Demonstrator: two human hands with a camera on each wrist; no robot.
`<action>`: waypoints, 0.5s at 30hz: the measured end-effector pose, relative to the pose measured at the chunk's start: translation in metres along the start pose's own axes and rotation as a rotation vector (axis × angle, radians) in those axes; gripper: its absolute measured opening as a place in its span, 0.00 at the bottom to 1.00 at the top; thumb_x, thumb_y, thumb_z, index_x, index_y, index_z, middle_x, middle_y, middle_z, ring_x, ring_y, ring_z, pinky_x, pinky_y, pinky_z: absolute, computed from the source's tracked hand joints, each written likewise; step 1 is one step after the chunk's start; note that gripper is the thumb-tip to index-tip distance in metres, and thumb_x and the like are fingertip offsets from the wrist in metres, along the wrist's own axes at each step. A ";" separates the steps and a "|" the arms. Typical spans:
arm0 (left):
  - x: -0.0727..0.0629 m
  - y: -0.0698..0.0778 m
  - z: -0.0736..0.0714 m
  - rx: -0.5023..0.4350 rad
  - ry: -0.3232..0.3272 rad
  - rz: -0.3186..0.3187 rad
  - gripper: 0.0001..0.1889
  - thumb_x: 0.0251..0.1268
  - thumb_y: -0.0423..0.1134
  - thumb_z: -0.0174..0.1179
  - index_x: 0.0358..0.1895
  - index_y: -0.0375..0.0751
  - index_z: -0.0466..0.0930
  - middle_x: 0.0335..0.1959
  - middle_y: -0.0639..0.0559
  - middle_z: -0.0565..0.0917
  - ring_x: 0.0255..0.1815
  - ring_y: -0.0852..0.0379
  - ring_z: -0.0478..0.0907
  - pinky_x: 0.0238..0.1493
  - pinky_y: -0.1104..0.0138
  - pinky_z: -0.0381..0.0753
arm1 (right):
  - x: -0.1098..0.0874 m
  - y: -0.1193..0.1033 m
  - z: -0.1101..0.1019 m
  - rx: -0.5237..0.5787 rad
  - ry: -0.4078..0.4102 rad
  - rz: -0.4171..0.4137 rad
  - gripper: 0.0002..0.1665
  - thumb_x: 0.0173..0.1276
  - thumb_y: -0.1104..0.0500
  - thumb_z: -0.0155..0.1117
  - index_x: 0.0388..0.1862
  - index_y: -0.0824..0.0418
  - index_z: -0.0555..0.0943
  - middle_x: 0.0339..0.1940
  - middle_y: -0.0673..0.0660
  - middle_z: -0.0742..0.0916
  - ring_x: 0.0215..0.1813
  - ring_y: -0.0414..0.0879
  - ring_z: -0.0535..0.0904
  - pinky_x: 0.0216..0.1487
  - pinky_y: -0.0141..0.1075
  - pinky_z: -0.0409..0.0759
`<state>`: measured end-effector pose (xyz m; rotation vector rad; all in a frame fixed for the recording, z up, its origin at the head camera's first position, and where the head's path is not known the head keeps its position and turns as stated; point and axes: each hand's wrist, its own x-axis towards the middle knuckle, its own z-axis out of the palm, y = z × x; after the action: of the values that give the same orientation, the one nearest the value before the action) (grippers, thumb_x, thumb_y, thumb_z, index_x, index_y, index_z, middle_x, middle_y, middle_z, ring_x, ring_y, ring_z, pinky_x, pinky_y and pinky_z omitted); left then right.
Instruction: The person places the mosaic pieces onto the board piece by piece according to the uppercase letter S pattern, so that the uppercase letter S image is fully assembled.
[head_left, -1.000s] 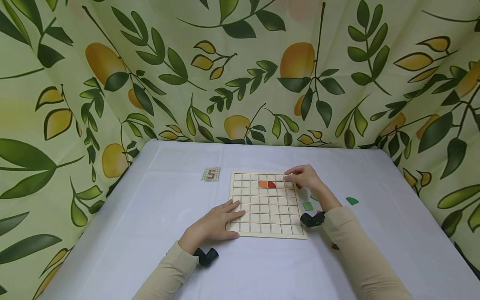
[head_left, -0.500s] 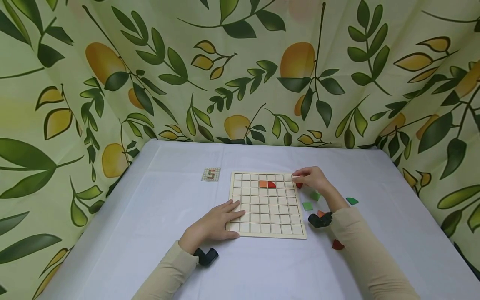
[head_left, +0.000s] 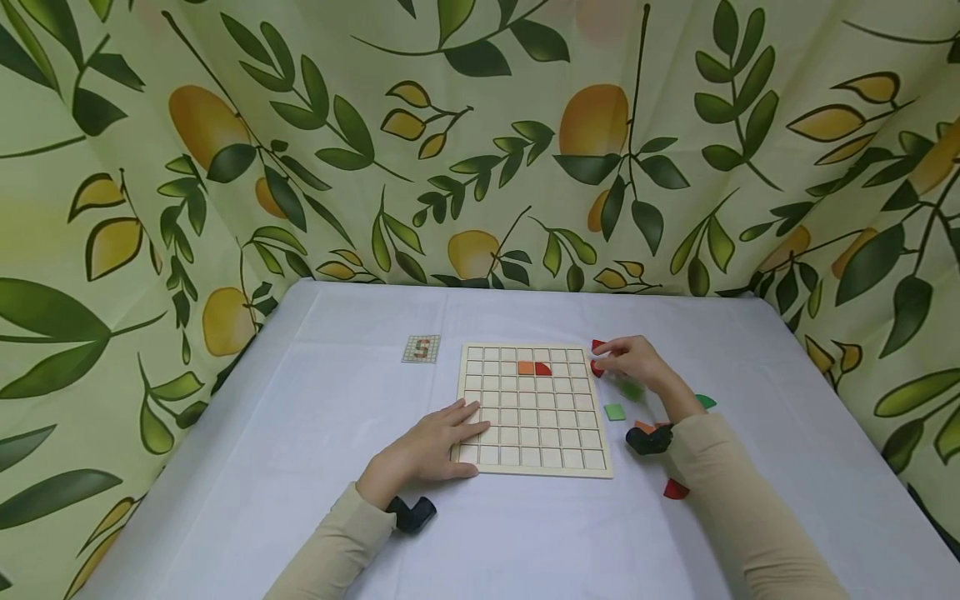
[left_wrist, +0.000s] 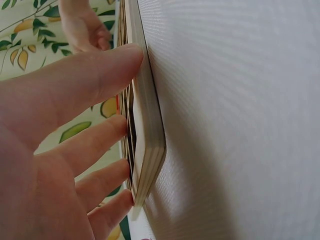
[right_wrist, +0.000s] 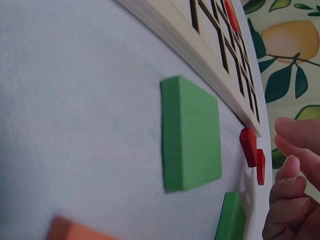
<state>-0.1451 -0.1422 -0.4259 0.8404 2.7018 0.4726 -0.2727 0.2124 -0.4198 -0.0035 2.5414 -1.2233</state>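
A pale wooden grid board (head_left: 510, 455) lies on the white table; one orange square (head_left: 527, 367) and a red quarter-round piece (head_left: 543, 369) sit in cells of its second row. My left hand (head_left: 427, 442) rests spread on the board's left side; in the left wrist view, the thumb (left_wrist: 112, 70) touches its edge. My right hand (head_left: 636, 362) hovers off the upper right corner, fingers loosely bent and holding nothing. Right at its fingertips are two red pieces (head_left: 597, 369), seen also as a red piece (right_wrist: 248, 146) and another behind it in the right wrist view.
A small pattern card (head_left: 421, 348) lies left of the board. To the right are a green square (head_left: 615, 412), another green piece (head_left: 632, 389), a green quarter-round (head_left: 706, 402), orange pieces (head_left: 643, 427) and a red piece (head_left: 676, 490). A leaf-patterned curtain (head_left: 480, 167) hangs behind.
My right hand has moved right, off the board's upper right corner, uncovering the two red pieces there and other pieces below. The left hand has stayed in place.
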 end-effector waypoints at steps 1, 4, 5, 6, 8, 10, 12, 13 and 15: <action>0.000 0.000 0.000 0.000 0.001 0.001 0.34 0.61 0.51 0.63 0.70 0.49 0.67 0.77 0.45 0.60 0.80 0.42 0.53 0.76 0.46 0.60 | 0.000 0.000 0.000 -0.005 -0.004 -0.003 0.23 0.63 0.58 0.67 0.55 0.69 0.80 0.22 0.45 0.75 0.27 0.42 0.67 0.25 0.30 0.64; 0.000 0.000 0.000 0.001 0.003 0.005 0.34 0.61 0.51 0.63 0.70 0.49 0.68 0.77 0.45 0.60 0.80 0.42 0.53 0.76 0.46 0.60 | 0.000 0.001 -0.001 -0.020 -0.018 -0.017 0.23 0.63 0.59 0.66 0.54 0.70 0.80 0.22 0.46 0.75 0.26 0.42 0.67 0.26 0.30 0.64; 0.000 0.000 0.000 0.000 0.003 0.006 0.34 0.61 0.51 0.64 0.70 0.48 0.68 0.77 0.44 0.60 0.80 0.42 0.53 0.76 0.46 0.61 | 0.000 0.002 -0.002 -0.030 -0.025 -0.025 0.23 0.63 0.60 0.66 0.55 0.70 0.79 0.23 0.46 0.75 0.27 0.42 0.67 0.27 0.30 0.65; 0.000 0.000 0.000 0.000 0.004 0.006 0.34 0.61 0.51 0.64 0.70 0.48 0.68 0.77 0.44 0.60 0.80 0.42 0.53 0.76 0.46 0.61 | 0.000 0.003 -0.002 -0.037 -0.031 -0.033 0.22 0.63 0.61 0.65 0.55 0.70 0.79 0.23 0.47 0.75 0.27 0.42 0.67 0.27 0.30 0.65; 0.000 0.000 0.000 0.002 0.003 0.007 0.34 0.61 0.51 0.63 0.70 0.48 0.67 0.77 0.44 0.60 0.79 0.42 0.54 0.76 0.45 0.61 | 0.001 0.005 -0.003 -0.047 -0.038 -0.040 0.22 0.63 0.62 0.65 0.55 0.70 0.79 0.24 0.47 0.75 0.27 0.41 0.67 0.28 0.29 0.66; 0.000 0.001 0.000 0.004 0.003 0.006 0.34 0.61 0.51 0.63 0.70 0.49 0.67 0.77 0.44 0.60 0.79 0.42 0.54 0.76 0.45 0.61 | 0.003 0.007 -0.003 -0.061 -0.051 -0.060 0.22 0.62 0.64 0.64 0.55 0.70 0.79 0.25 0.47 0.75 0.27 0.41 0.67 0.28 0.29 0.66; 0.000 0.001 -0.001 0.004 0.001 0.003 0.34 0.61 0.51 0.63 0.70 0.49 0.67 0.77 0.45 0.60 0.80 0.42 0.54 0.75 0.45 0.61 | 0.004 0.010 -0.004 -0.072 -0.059 -0.070 0.22 0.62 0.65 0.63 0.55 0.70 0.79 0.25 0.48 0.75 0.27 0.41 0.68 0.28 0.29 0.67; 0.000 0.001 -0.001 0.004 0.000 0.002 0.34 0.61 0.51 0.63 0.70 0.49 0.67 0.77 0.45 0.60 0.80 0.42 0.53 0.75 0.45 0.61 | 0.005 0.011 -0.004 -0.076 -0.064 -0.075 0.22 0.61 0.65 0.62 0.55 0.70 0.80 0.25 0.48 0.75 0.27 0.41 0.68 0.28 0.29 0.67; 0.000 0.001 -0.001 0.002 -0.001 -0.001 0.34 0.61 0.51 0.63 0.70 0.49 0.67 0.77 0.45 0.60 0.80 0.42 0.53 0.75 0.45 0.61 | 0.005 0.013 -0.004 -0.087 -0.078 -0.090 0.22 0.61 0.66 0.61 0.56 0.70 0.79 0.25 0.48 0.75 0.27 0.42 0.68 0.28 0.29 0.67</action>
<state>-0.1445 -0.1415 -0.4244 0.8402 2.7020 0.4687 -0.2772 0.2225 -0.4287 -0.1833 2.5490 -1.1203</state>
